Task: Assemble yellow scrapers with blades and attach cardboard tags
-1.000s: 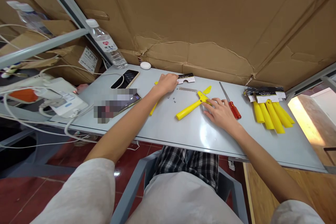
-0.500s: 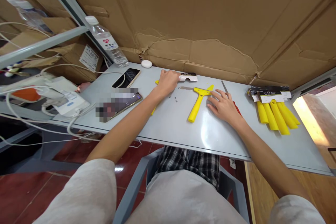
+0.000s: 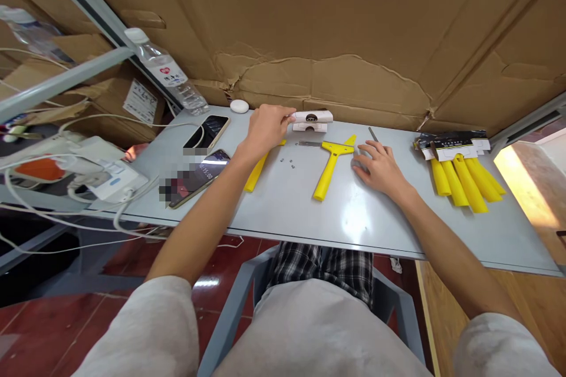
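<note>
Your left hand (image 3: 265, 128) grips a small white card sleeve (image 3: 312, 116), lifted just above the tabletop (image 3: 283, 206) near the cardboard wall. Your right hand (image 3: 381, 166) lies open and flat, just right of the yellow scraper (image 3: 331, 160).

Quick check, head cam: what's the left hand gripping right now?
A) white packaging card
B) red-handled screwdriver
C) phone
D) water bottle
A: the left hand pinches the white packaging card lifted just above the table; the right hand lies flat beside the yellow scraper.
</note>
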Demonstrator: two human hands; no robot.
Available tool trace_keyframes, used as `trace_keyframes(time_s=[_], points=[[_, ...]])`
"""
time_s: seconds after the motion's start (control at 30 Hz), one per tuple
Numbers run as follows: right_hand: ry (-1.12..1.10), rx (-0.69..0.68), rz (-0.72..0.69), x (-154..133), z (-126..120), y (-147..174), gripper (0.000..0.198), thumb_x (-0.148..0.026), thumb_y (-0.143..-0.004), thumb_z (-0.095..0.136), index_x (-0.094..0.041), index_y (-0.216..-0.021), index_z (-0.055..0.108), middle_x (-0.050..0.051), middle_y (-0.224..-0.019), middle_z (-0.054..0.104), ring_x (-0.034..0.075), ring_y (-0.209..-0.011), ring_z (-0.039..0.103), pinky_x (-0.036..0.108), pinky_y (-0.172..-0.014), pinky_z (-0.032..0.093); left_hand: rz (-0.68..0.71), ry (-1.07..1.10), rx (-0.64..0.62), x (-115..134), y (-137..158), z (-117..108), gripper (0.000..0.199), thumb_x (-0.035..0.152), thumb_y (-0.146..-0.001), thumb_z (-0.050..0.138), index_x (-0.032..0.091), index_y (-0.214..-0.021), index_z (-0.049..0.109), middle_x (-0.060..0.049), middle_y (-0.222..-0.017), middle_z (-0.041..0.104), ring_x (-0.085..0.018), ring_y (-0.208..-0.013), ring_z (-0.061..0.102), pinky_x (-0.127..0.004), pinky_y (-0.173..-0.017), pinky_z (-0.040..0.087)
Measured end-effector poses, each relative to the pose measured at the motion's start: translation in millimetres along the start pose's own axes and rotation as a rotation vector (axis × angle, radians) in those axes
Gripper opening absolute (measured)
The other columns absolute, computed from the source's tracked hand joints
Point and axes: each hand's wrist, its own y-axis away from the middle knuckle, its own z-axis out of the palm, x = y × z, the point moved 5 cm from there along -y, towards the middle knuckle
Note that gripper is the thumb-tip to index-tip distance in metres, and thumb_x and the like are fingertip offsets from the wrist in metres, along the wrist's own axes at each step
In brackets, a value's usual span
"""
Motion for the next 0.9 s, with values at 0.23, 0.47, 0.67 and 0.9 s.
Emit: trace_keyframes(time_s=[0.23, 0.47, 0.67, 0.9], points=[[-0.617, 0.234, 0.11, 0, -22, 7, 0.034, -0.048, -0.102, 0.07, -0.025, -0.126, 0.076, 0.013, -0.132, 0.075, 0.032, -0.127, 0.068, 0.053, -0.104, 0.056, 0.143, 0.316, 0.196, 23, 48, -19, 0.048, 0.052, -0.107, 0.064, 0.019, -0.138, 0.08, -0.013, -0.131, 0.083, -0.027, -0.101, 0.079, -0.04, -0.1, 0.061], [-1.311, 0.172, 0.383, -13, -14, 17, 0.051, -0.058, -0.079, 0.094, -0.025, -0.108, 0.068, -0.001, -0.089, 0.063, 0.015, -0.075, 0.066, 0.031, -0.064, 0.06, 0.406, 0.341, 0.137, 71, 111, 11, 0.035, 0.034, -0.111, 0.06, 0.022, -0.136, 0.081, -0.011, -0.137, 0.082, -0.03, -0.124, 0.079, -0.044, -0.109, 0.062], [-1.403, 0.231, 0.358, -12, -24, 43, 0.056, -0.05, -0.069, 0.103, -0.026, -0.102, 0.063, 0.0, -0.098, 0.062, 0.015, -0.082, 0.066, 0.03, -0.069, 0.062, 0.407, 0.273, 0.128, 78, 136, 24, 0.036, 0.028, -0.113, 0.055, 0.02, -0.14, 0.078, -0.013, -0.141, 0.08, -0.03, -0.126, 0.079, -0.049, -0.113, 0.063], [-1.336, -0.065, 0.373, -30, -13, 69, 0.044, -0.047, -0.08, 0.095, -0.023, -0.107, 0.071, 0.001, -0.094, 0.067, 0.014, -0.077, 0.064, 0.031, -0.069, 0.057, 0.44, 0.389, 0.063, 86, 156, 44, 0.035, 0.025, -0.112, 0.055, 0.023, -0.141, 0.076, -0.013, -0.146, 0.076, -0.028, -0.131, 0.076, -0.05, -0.115, 0.063]])
